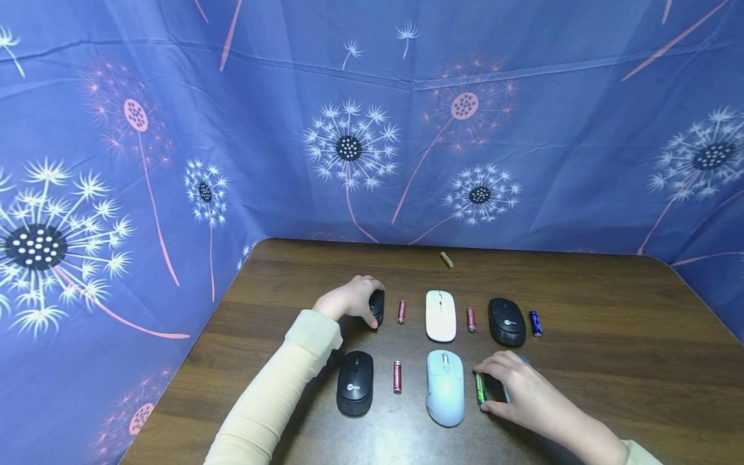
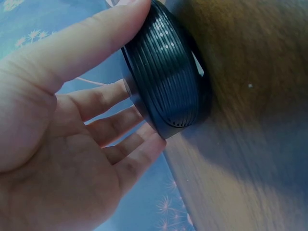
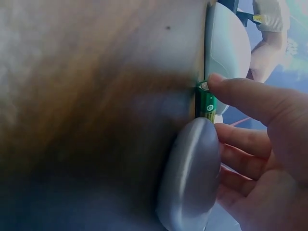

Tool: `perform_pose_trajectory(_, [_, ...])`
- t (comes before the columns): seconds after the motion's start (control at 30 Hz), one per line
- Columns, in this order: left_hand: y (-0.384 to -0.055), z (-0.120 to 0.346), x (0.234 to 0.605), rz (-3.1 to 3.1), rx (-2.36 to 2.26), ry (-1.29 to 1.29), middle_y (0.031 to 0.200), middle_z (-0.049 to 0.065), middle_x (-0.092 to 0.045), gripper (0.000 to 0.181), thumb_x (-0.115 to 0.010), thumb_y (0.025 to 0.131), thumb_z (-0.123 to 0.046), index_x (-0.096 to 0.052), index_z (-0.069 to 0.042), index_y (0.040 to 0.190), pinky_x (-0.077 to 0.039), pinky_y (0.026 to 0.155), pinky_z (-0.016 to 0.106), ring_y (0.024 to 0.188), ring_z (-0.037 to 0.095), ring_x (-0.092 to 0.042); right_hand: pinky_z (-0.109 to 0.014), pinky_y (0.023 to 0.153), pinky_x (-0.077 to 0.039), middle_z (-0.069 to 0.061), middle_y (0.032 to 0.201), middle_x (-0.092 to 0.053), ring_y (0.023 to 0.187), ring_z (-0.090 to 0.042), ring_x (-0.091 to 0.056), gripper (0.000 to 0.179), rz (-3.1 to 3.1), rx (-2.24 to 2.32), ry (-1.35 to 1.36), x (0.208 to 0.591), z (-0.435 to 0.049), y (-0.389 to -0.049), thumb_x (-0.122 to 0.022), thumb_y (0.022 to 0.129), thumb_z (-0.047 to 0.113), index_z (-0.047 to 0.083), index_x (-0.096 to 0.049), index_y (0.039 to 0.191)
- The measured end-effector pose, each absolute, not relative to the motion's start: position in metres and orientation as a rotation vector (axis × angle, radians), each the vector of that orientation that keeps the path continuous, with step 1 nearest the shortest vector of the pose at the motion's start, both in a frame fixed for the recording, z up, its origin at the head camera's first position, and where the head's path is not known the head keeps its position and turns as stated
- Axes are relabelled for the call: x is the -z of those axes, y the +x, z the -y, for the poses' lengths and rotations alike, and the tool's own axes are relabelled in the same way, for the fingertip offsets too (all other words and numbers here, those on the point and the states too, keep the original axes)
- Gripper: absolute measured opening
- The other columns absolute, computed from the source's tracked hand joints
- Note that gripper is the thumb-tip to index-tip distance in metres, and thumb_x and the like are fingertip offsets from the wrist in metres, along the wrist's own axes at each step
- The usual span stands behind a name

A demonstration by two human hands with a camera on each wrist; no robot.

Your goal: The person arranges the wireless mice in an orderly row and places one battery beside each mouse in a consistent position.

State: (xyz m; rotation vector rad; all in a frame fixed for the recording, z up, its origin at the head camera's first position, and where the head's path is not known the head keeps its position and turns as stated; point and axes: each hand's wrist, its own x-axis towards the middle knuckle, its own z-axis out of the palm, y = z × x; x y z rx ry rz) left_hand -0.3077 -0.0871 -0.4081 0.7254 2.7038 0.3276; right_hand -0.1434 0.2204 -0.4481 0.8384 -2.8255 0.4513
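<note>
My left hand [image 1: 351, 298] grips a black computer mouse [image 1: 378, 307] at the back left, thumb on one side and fingers on the other. The left wrist view shows ridged lines on the side of this mouse [image 2: 166, 67], which stands on the wooden table. At the front right, my right hand [image 1: 517, 389] pinches a green battery [image 1: 480, 389] end to end between thumb and forefinger. A grey mouse [image 3: 190, 175] lies beside that battery under the palm, largely hidden by the hand in the head view.
A white mouse [image 1: 440, 316], a light blue mouse [image 1: 445, 389] and two black mice [image 1: 355, 383] [image 1: 507, 321] stand in rows. Red batteries [image 1: 402, 312] [image 1: 398, 377] [image 1: 471, 320] lie between them, a blue battery [image 1: 535, 323] at right. A gold battery [image 1: 446, 259] lies near the table's back edge.
</note>
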Motion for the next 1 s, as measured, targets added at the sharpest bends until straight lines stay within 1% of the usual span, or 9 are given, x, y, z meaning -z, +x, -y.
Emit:
perform_pose_trajectory(0.23, [-0.3081, 0.0881, 0.4096, -2.711, -0.324, 0.749, 0.135, 0.011, -0.048, 0.078, -0.085, 0.068, -0.023, -0.05, -0.007, 0.135, -0.041, 0.097, 0.041, 0.122, 0.028, -0.042, -0.041, 0.082, -0.052, -0.001, 0.104, -0.065, 0.098, -0.02, -0.058, 0.047, 2.921, -0.463, 0.801, 0.4425, -0.2191, -0.1437, -0.084, 0.065, 0.029, 0.009, -0.069, 0.104])
perform_pose_trajectory(0.6, [-0.3096, 0.0883, 0.4111, -2.715, -0.323, 0.754, 0.135, 0.011, -0.049, 0.078, -0.086, 0.067, -0.023, -0.05, -0.007, 0.134, -0.041, 0.098, 0.04, 0.122, 0.028, -0.043, -0.041, 0.079, -0.053, -0.001, 0.104, -0.065, 0.096, -0.022, -0.059, 0.046, 2.882, -0.466, 0.857, 0.4416, -0.2209, -0.146, -0.084, 0.065, 0.029, 0.009, -0.069, 0.104])
perform_pose_trajectory(0.8, [-0.3092, 0.0884, 0.411, -2.707, -0.323, 0.757, 0.135, 0.011, -0.049, 0.078, -0.086, 0.068, -0.023, -0.049, -0.006, 0.135, -0.041, 0.098, 0.039, 0.121, 0.028, -0.043, -0.04, 0.079, -0.053, 0.0, 0.104, -0.065, 0.096, -0.02, -0.059, 0.048, 2.846, -0.43, 0.866, 0.4414, -0.22, -0.1457, -0.085, 0.063, 0.031, 0.01, -0.069, 0.104])
perform_pose_trajectory(1.0, [-0.3084, 0.0883, 0.4102, -2.709, -0.332, 0.757, 0.134, 0.011, -0.049, 0.078, -0.086, 0.068, -0.023, -0.049, -0.006, 0.135, -0.041, 0.098, 0.04, 0.121, 0.029, -0.043, -0.039, 0.078, -0.053, 0.001, 0.102, -0.064, 0.095, -0.019, -0.057, 0.047, 2.777, -0.404, 0.901, 0.4398, -0.2211, -0.1466, -0.086, 0.061, 0.028, 0.01, -0.07, 0.102])
